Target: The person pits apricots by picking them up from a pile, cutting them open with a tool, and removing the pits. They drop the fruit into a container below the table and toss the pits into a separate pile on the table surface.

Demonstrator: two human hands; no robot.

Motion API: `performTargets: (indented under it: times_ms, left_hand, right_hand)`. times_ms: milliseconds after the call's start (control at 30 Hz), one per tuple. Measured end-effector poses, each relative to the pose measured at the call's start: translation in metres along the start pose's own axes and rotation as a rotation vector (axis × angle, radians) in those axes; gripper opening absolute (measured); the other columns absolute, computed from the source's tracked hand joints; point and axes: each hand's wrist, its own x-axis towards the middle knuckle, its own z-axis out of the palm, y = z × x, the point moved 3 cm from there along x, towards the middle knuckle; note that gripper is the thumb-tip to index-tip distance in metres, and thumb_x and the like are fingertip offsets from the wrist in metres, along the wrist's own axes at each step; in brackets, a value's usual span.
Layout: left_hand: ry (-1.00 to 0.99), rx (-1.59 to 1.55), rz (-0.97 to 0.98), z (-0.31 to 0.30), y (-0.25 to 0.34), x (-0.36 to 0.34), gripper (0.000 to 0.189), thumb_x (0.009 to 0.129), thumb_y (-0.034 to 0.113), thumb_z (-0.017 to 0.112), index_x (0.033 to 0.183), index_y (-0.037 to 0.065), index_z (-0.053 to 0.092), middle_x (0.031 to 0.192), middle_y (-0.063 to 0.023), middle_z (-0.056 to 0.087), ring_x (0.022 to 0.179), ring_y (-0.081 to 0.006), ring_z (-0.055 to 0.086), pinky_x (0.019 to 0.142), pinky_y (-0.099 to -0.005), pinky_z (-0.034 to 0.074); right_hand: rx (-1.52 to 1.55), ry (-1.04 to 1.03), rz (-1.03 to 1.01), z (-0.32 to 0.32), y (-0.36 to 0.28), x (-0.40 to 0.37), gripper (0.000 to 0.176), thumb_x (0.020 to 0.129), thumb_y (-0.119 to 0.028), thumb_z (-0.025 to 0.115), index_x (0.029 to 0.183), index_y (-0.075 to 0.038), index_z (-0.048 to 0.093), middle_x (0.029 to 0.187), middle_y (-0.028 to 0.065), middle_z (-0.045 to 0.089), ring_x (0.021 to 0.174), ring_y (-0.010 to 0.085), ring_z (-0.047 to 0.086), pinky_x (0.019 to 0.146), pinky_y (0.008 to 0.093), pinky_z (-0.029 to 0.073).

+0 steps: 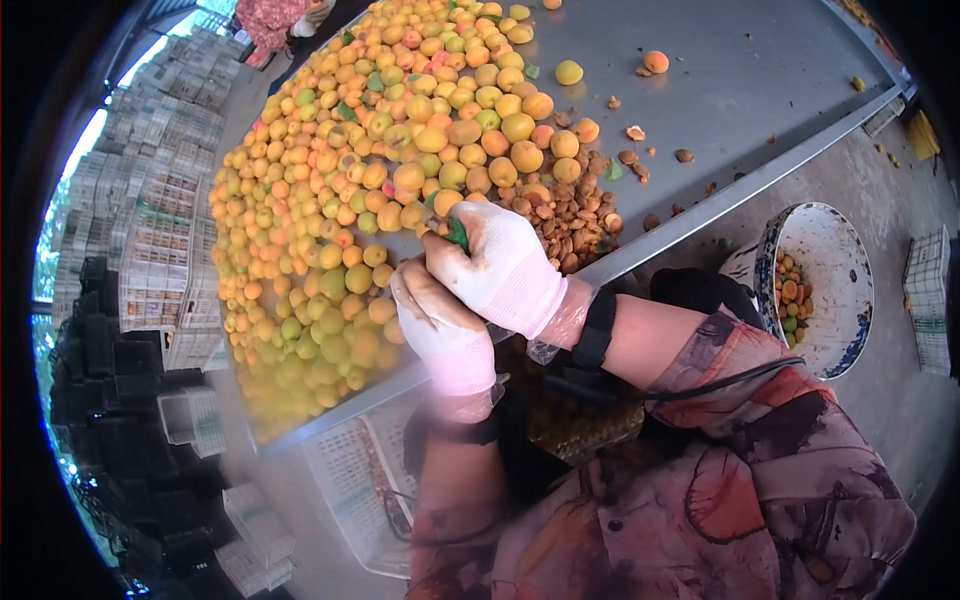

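Right hand [500,265], white knit glove, clamped on green handle [458,234]. Left hand [440,325] curled, grip unclear. Round apricots [400,150] heaped upper left on smooth metal table [720,90].

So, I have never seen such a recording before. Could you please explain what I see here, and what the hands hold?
There is one picture, from a camera worn on a person's head, looking down at their own gloved hands. On the metal table lies a big heap of apricots, with a pile of brown stones beside it. The right hand is closed on a small green thing; what it is I cannot tell. The left hand is curled just below it. A white bowl beside the table holds more fruit.
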Motion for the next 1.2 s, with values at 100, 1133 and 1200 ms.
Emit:
performTargets:
  times_ms: [100,1133,1200]
  left_hand:
    - [0.035,0.011,-0.077,0.002,-0.002,-0.002,0.030,0.089,0.011,0.057,0.115,-0.003,0.050,0.107,-0.0220,0.055,0.094,-0.0411,0.055,0.083,-0.0448,0.046]
    - [-0.273,-1.293,-1.233,-0.014,-0.014,-0.003,0.052,0.102,0.051,0.038,0.091,0.002,0.055,0.063,-0.0091,0.054,0.038,-0.0109,0.034,0.035,-0.0230,0.024]
    - [-0.249,-1.281,-1.245,-0.018,-0.013,-0.004,0.050,0.102,0.049,0.039,0.092,0.003,0.055,0.066,-0.0097,0.056,0.039,-0.0107,0.034,0.036,-0.0230,0.024]
  right_hand:
    - [-0.140,-0.026,-0.124,-0.001,-0.003,-0.001,0.022,0.081,-0.020,0.064,0.073,-0.001,0.056,0.068,0.0192,0.053,0.062,0.0361,0.056,0.057,0.0412,0.044]
    - [0.374,-0.373,0.381,-0.033,0.009,-0.012,0.018,0.088,-0.016,0.058,0.080,0.000,0.062,0.066,-0.0039,0.055,0.062,0.0020,0.048,0.053,0.0225,0.039]
    - [0.259,-0.532,0.696,-0.051,-0.019,-0.015,0.021,0.089,-0.020,0.057,0.084,0.000,0.063,0.064,-0.0006,0.055,0.058,0.0064,0.052,0.047,0.0250,0.040]
